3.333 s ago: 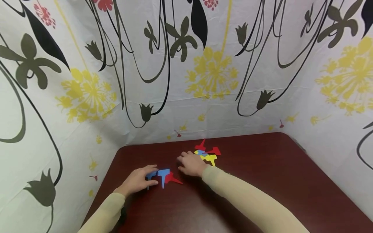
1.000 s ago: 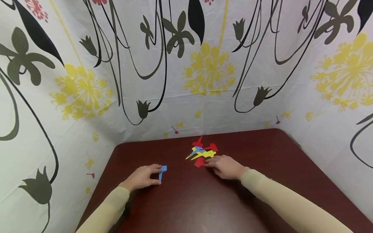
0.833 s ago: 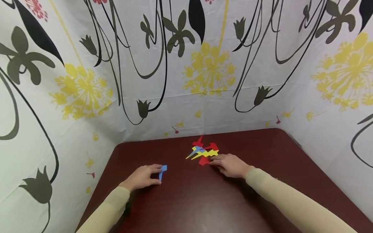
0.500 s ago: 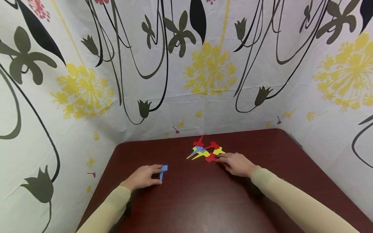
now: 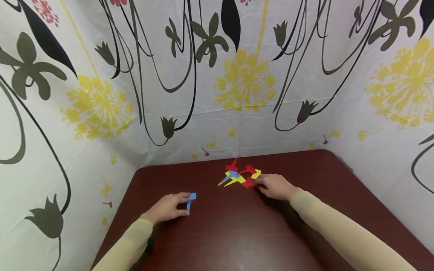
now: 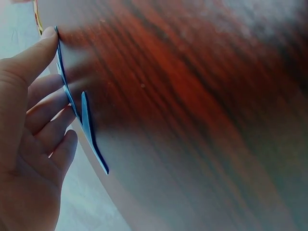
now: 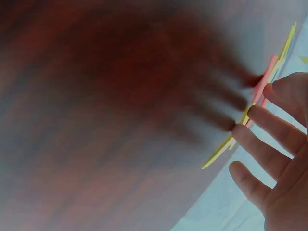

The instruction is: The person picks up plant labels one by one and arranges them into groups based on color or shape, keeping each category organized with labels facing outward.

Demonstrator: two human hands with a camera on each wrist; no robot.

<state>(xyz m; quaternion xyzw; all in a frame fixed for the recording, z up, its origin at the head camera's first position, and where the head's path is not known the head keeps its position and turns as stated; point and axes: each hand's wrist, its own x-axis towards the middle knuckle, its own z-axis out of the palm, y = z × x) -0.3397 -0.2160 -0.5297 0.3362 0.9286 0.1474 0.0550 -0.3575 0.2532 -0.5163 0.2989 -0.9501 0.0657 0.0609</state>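
Note:
In the head view my left hand [image 5: 171,207] lies low on the left of the table, relaxed fingers over a blue T-shaped plant label [image 5: 191,200]. The left wrist view shows blue plant labels [image 6: 89,122] edge-on, thumb tip and fingertips touching them. My right hand [image 5: 276,186] is at the right side of a loose pile, its fingertips on a red plant label [image 5: 248,183] and close to a yellow plant label [image 5: 256,174]. Fingers are extended in the right wrist view, reaching a yellow label [image 7: 219,153], with the thumb beside a red one [image 7: 262,82].
The pile also holds a red label [image 5: 232,165] at the back, another red one [image 5: 248,169], a blue one [image 5: 232,174] and a yellow one [image 5: 237,180], partly overlapping. Patterned cloth walls [image 5: 217,139] enclose the dark red-brown table [image 5: 217,233] at the back and sides.
The red label beside the left hand has moved to the pile, then slid right and back under the right fingers. A yellow label has shifted right and turned. The left hand stays over the blue labels.

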